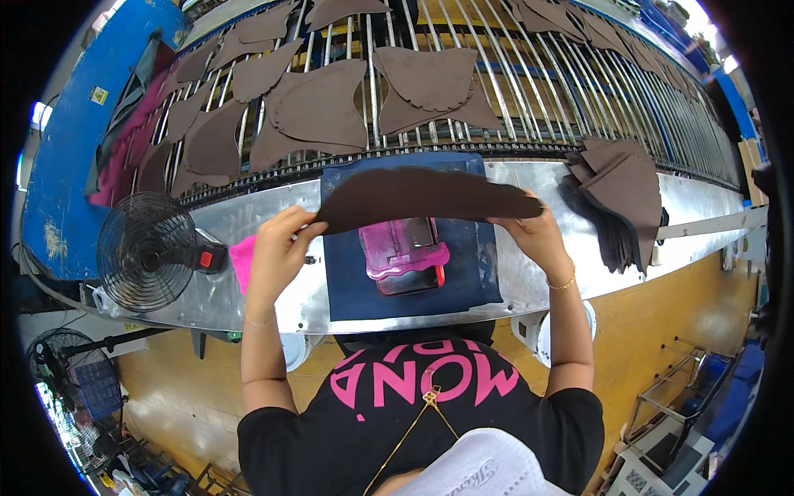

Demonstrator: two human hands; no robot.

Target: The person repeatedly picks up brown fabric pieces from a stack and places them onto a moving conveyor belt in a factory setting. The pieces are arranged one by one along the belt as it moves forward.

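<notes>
Arms [263,351] apart, left grip [283,245], right grip [538,236] pinched

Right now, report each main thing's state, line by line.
Dark brown piece: held at both ends
Left hand: gripping left end
Right hand: gripping right end
Blue mat: laid flat
Pink-smeared object: on mat
Tabletop fan: spinning unclear
Brown stack: fanned out
Brown pieces: spread across rods

Bright daylight-white tones here — and the metal tabletop [529,285] throws back a pale glare! Up at top right, and along the left rim, patches burn out to white. The held brown piece [422,197] shows a dark, shaded face. Edges bend hard towards black corners (pure fisheye), yet the centre looks reasonably sharp.
</notes>
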